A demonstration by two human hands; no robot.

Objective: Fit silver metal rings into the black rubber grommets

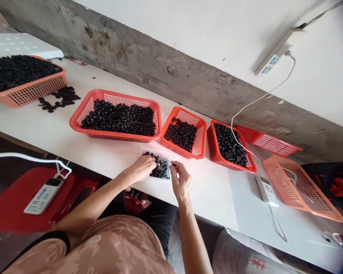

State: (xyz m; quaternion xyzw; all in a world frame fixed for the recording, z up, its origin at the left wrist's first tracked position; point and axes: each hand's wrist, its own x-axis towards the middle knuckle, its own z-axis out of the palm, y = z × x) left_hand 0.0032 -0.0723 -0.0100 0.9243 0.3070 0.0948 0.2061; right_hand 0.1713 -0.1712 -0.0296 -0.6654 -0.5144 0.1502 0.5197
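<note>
Pinching one small black piece point(173, 164), your right hand point(181, 179) hovers by the clear box point(168, 153), along the near edge of the table point(110, 156); your left hand point(144, 167) dips inside, its grip hidden, can't tell!

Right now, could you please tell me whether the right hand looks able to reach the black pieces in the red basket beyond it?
Probably yes: the right hand is near, the red basket is open-topped, and only its near rim seems to stand before the black pieces.
</note>
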